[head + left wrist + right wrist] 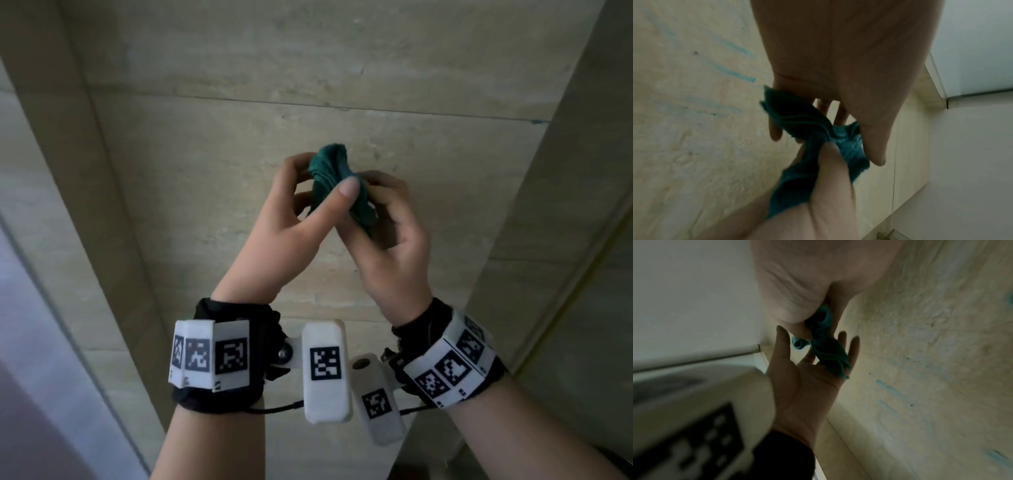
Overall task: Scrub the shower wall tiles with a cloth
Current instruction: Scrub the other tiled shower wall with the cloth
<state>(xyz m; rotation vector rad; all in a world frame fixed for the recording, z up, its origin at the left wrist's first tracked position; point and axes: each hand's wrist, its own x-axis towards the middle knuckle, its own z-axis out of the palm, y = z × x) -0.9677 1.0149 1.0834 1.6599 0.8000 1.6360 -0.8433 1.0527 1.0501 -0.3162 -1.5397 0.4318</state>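
Note:
A crumpled teal cloth [329, 161] is held between both hands in front of the beige shower wall tiles [342, 68], a little off their surface. My left hand [323, 181] lays its thumb across the front of the cloth, with its fingers behind it. My right hand [366, 209] grips the cloth's lower right end with curled fingers. In the left wrist view the cloth [803, 123] is bunched into folds, pinched by the right thumb [828, 162]. In the right wrist view the cloth [830, 353] lies across the left fingers. Blue streaks [740, 76] mark the tiles.
A side wall [582, 240] closes in on the right and a pale panel [34, 342] stands at the left, forming a narrow stall. A horizontal grout line [342, 108] runs above the hands. More blue streaks [890, 391] show low on the tiles.

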